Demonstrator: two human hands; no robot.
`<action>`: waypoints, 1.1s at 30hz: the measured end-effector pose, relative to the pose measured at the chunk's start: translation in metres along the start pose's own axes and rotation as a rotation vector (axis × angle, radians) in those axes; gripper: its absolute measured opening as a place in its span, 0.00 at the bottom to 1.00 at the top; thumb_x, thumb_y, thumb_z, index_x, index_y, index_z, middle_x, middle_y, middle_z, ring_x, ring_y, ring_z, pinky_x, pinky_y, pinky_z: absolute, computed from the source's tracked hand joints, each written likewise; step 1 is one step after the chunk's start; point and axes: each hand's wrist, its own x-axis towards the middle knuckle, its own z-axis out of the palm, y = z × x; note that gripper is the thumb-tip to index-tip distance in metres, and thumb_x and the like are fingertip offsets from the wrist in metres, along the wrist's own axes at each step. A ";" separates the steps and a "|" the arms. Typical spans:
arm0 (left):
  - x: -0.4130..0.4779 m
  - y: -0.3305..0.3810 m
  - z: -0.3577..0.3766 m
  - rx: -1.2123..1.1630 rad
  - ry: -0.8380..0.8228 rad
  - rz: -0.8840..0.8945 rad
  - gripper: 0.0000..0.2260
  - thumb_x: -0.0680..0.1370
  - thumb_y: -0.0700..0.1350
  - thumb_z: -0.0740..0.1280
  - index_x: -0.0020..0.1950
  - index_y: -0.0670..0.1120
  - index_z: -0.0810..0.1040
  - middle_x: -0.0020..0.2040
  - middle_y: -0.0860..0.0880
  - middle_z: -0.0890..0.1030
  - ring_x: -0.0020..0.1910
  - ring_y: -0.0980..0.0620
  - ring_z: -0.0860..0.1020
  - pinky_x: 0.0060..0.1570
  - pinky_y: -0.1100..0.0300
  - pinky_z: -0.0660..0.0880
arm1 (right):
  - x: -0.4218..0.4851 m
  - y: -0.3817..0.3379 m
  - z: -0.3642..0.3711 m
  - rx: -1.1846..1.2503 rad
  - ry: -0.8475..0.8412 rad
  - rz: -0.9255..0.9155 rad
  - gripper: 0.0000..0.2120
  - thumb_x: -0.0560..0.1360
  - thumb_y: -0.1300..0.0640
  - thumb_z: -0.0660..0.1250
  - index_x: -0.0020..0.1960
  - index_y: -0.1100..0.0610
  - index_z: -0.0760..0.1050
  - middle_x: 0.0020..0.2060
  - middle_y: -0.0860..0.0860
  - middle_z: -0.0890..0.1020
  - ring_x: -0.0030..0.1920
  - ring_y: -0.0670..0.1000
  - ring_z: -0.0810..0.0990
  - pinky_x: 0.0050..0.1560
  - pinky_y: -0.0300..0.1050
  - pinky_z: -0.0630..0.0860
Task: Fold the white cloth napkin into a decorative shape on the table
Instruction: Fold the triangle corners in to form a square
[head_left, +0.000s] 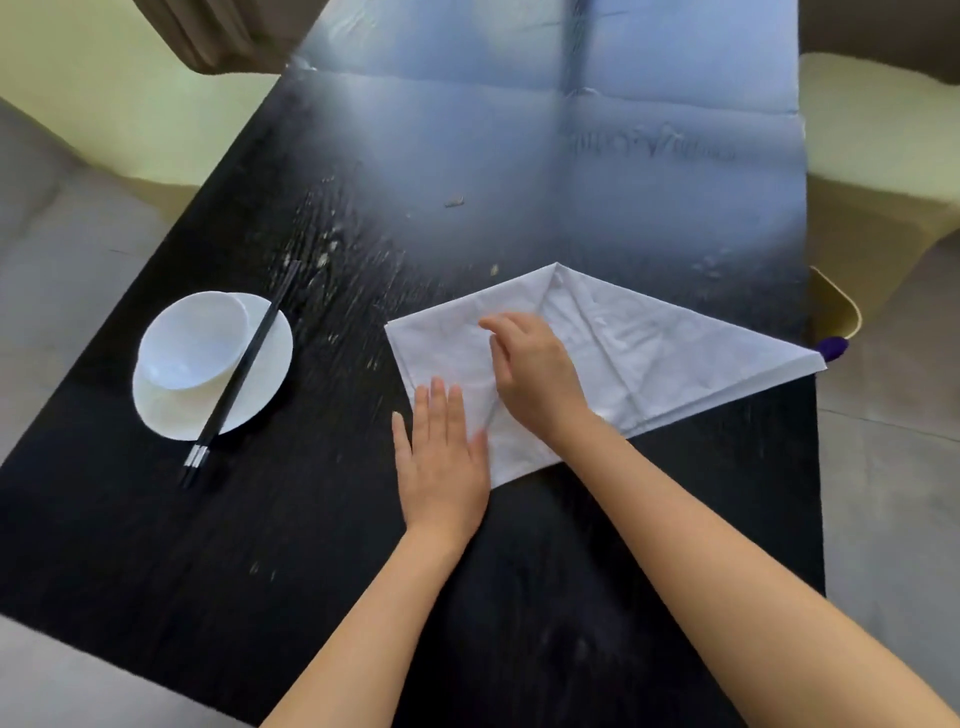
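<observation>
Black wood-grain table (260, 545), scuffed with pale marks, fills the view and reflects window light at its far end; grey floor and pale chair seats lie around it. White cloth napkin (649, 343) lies flat on the table's right half, folded into a triangular form with its left flap turned in toward the centre crease and its right point reaching the table edge. Left hand (441, 457) rests palm down, fingers extended and together, fingertips on the napkin's lower left edge — gripping nothing. Right hand (535, 374) lies on the folded flap, fingers loosely curved, pressing rather than pinching. To the left, well apart, a white bowl (187, 343) sits on a white plate (260, 395), with black chopsticks (241, 374) laid across both.
</observation>
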 end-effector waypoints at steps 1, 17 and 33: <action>-0.001 -0.001 0.007 0.051 -0.030 -0.008 0.26 0.80 0.53 0.42 0.75 0.43 0.48 0.77 0.44 0.49 0.76 0.48 0.46 0.73 0.46 0.43 | 0.009 -0.002 0.010 -0.054 -0.073 -0.091 0.16 0.78 0.62 0.56 0.64 0.62 0.72 0.64 0.58 0.75 0.66 0.59 0.70 0.68 0.52 0.65; 0.012 0.001 -0.015 -0.080 0.068 -0.010 0.26 0.78 0.50 0.46 0.70 0.37 0.66 0.71 0.39 0.66 0.72 0.43 0.63 0.70 0.41 0.55 | 0.070 0.062 0.024 -0.538 -0.258 -0.035 0.25 0.81 0.47 0.43 0.76 0.52 0.46 0.77 0.47 0.49 0.77 0.50 0.45 0.76 0.53 0.41; 0.084 -0.020 0.011 0.021 0.064 -0.105 0.34 0.77 0.59 0.48 0.75 0.37 0.47 0.76 0.38 0.49 0.75 0.44 0.46 0.74 0.49 0.44 | 0.071 0.066 0.024 -0.525 -0.224 -0.039 0.26 0.80 0.47 0.45 0.76 0.51 0.48 0.77 0.47 0.51 0.77 0.50 0.46 0.76 0.53 0.41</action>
